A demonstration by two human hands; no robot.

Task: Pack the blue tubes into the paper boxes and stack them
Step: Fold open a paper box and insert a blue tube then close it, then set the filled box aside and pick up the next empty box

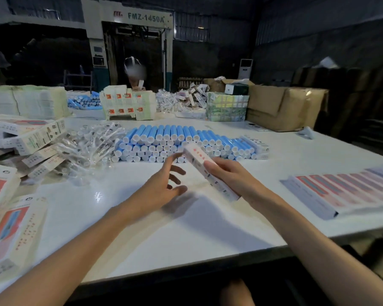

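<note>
Right hand [229,174] grips one long white paper box [198,156], fingers curled round its right side, thumb side hidden. The box is tilted and held off the table [186,228], far end pointing at the tube stack. Left hand [164,185] is just left of the box, fingers spread and loosely bent, holding nothing, motion-blurred; can't tell if the fingertips touch the box. Blue tubes [175,138] with white caps are stacked in layers mid-table, right behind both hands. Flattened boxes [345,188] are fanned in a row at right. Loose box pile [31,138] at left, clear-wrapped pieces [91,144] beside it. Brown cartons [283,107] at far right.
</note>
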